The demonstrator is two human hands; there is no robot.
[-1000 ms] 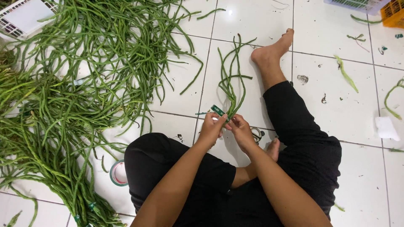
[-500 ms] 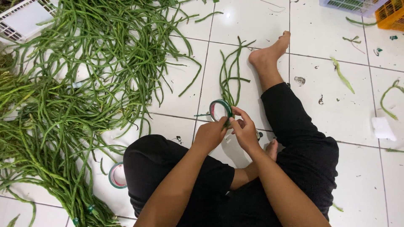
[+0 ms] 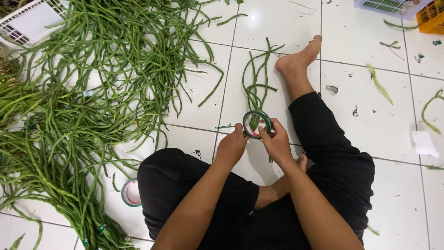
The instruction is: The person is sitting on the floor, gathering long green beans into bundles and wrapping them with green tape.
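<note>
I sit on a white tiled floor in black trousers, right leg stretched forward. Both hands hold a roll of green tape (image 3: 257, 123) upright in front of me. My left hand (image 3: 231, 146) pinches its left edge and my right hand (image 3: 276, 142) grips its right side, fingers on the rim. Just beyond the roll lies a small bunch of long green beans (image 3: 257, 78) on the tile, next to my bare foot (image 3: 298, 58).
A big heap of long beans (image 3: 83, 92) covers the floor to my left. A second tape roll (image 3: 130, 192) lies by my left knee. A white basket (image 3: 25, 21) sits top left; a pale crate (image 3: 388, 5) and orange crate (image 3: 432, 18) top right. Bean scraps (image 3: 380, 84) litter the right tiles.
My hands lifted the tape roll from low near the small bean bunch and turned it upright, so its open ring now faces me.
</note>
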